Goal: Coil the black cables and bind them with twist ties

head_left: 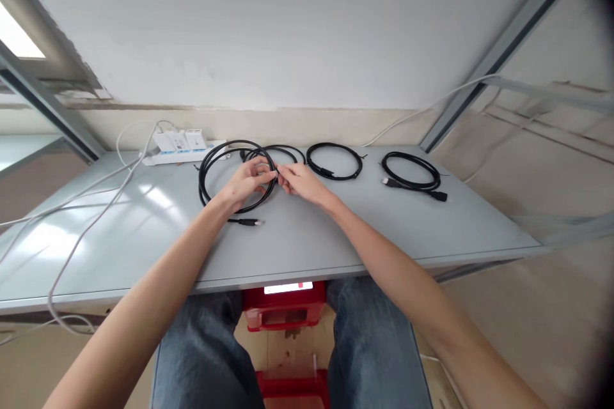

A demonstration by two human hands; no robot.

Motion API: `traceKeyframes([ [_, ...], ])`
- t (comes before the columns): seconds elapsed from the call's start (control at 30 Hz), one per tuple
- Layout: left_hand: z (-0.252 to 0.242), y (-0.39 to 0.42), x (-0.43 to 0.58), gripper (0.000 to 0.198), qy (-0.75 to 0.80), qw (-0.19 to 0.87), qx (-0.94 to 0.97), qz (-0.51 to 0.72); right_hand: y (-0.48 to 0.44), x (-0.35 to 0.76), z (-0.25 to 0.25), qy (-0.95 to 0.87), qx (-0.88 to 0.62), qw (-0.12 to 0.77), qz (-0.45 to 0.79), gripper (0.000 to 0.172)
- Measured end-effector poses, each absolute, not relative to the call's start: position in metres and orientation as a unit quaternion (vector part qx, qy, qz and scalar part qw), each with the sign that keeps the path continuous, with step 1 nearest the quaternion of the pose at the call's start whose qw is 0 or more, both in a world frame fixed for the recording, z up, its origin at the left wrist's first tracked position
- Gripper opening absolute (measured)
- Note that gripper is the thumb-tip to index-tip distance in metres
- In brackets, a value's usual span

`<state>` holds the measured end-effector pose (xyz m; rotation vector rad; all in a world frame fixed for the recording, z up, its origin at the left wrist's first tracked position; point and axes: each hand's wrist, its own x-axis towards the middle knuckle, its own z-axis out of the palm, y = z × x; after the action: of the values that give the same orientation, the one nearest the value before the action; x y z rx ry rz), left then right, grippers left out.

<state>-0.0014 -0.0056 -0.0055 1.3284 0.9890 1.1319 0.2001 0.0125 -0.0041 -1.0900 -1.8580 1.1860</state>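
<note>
Grey metal-looking table (384, 230) stretches before the person, and on its left-middle part lies the black USB cable (202, 182), wound in a wide, round coil. Its sheath is smooth and slightly shiny; several turns run side by side, a little loosely, so that narrow gaps show between them. Behind it, partly covered, are the loops of another black cable (288, 147), and near it a white power strip (180, 156) with chargers in it. Two smaller black coils, one in the middle (327, 172) and one farther right (416, 187), lie apart. The left hand (250, 179) is closed around the right side of the wide coil; the right hand (298, 180) pinches at the same edge, though the exact bit between its fingertips is too small to tell. Toward the person, a black plug (247, 222) with a silvery metal tip lies just outside the coil.
</note>
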Motion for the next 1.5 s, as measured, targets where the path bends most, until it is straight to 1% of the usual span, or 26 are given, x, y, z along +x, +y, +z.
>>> traceKeyframes([
  [0.07, -0.006, -0.005, -0.002, 0.059, 0.409, 0.537, 0.565, 0.475, 0.009, 0.199, -0.001, -0.68, -0.409, 0.337, 0.506, 0.051],
  [0.17, -0.008, -0.005, -0.003, 0.059, 0.399, 0.535, 0.571, 0.478, 0.003, 0.2, 0.005, -0.645, -0.407, 0.34, 0.55, 0.046],
  [0.27, -0.009, -0.004, -0.004, 0.06, 0.377, 0.56, 0.568, 0.47, 0.002, 0.202, 0.008, -0.633, -0.402, 0.334, 0.571, 0.042],
  [0.33, -0.01, -0.004, -0.005, 0.06, 0.368, 0.581, 0.56, 0.462, 0.004, 0.202, 0.006, -0.646, -0.39, 0.341, 0.56, 0.04],
  [0.43, -0.008, -0.005, -0.004, 0.059, 0.371, 0.603, 0.539, 0.455, 0.01, 0.204, 0.0, -0.699, -0.376, 0.361, 0.49, 0.036],
  [0.53, -0.004, -0.007, -0.004, 0.054, 0.371, 0.631, 0.514, 0.447, 0.013, 0.209, -0.003, -0.781, -0.371, 0.371, 0.339, 0.034],
  [0.63, -0.002, -0.008, -0.003, 0.044, 0.364, 0.658, 0.493, 0.437, 0.015, 0.217, -0.002, -0.842, -0.363, 0.356, 0.181, 0.028],
  [0.67, -0.002, -0.008, -0.003, 0.041, 0.36, 0.665, 0.491, 0.433, 0.016, 0.219, -0.001, -0.851, -0.36, 0.351, 0.151, 0.026],
  [0.73, -0.003, -0.007, -0.003, 0.039, 0.35, 0.668, 0.498, 0.429, 0.016, 0.22, -0.001, -0.851, -0.36, 0.356, 0.14, 0.024],
  [0.8, -0.005, -0.007, -0.003, 0.043, 0.345, 0.653, 0.517, 0.432, 0.016, 0.218, -0.001, -0.828, -0.363, 0.378, 0.201, 0.021],
  [0.87, -0.007, -0.006, -0.003, 0.051, 0.353, 0.627, 0.537, 0.439, 0.015, 0.213, -0.002, -0.777, -0.371, 0.394, 0.322, 0.021],
  [0.93, -0.007, -0.007, -0.003, 0.06, 0.365, 0.602, 0.555, 0.443, 0.014, 0.21, -0.001, -0.705, -0.391, 0.388, 0.447, 0.03],
  [1.03, -0.005, -0.008, -0.003, 0.066, 0.364, 0.574, 0.587, 0.44, 0.012, 0.209, 0.003, -0.604, -0.427, 0.336, 0.583, 0.044],
  [1.13, -0.003, -0.009, -0.002, 0.068, 0.354, 0.55, 0.616, 0.439, 0.01, 0.212, 0.009, -0.538, -0.415, 0.286, 0.676, 0.043],
  [1.23, -0.002, -0.009, -0.003, 0.065, 0.355, 0.535, 0.631, 0.435, 0.01, 0.215, 0.012, -0.505, -0.39, 0.299, 0.71, 0.035],
  [1.33, -0.003, -0.008, -0.004, 0.062, 0.351, 0.531, 0.641, 0.429, 0.012, 0.217, 0.011, -0.501, -0.375, 0.32, 0.711, 0.032],
  [1.5, -0.004, -0.008, -0.005, 0.063, 0.356, 0.526, 0.652, 0.415, 0.016, 0.22, 0.006, -0.521, -0.366, 0.325, 0.699, 0.024],
])
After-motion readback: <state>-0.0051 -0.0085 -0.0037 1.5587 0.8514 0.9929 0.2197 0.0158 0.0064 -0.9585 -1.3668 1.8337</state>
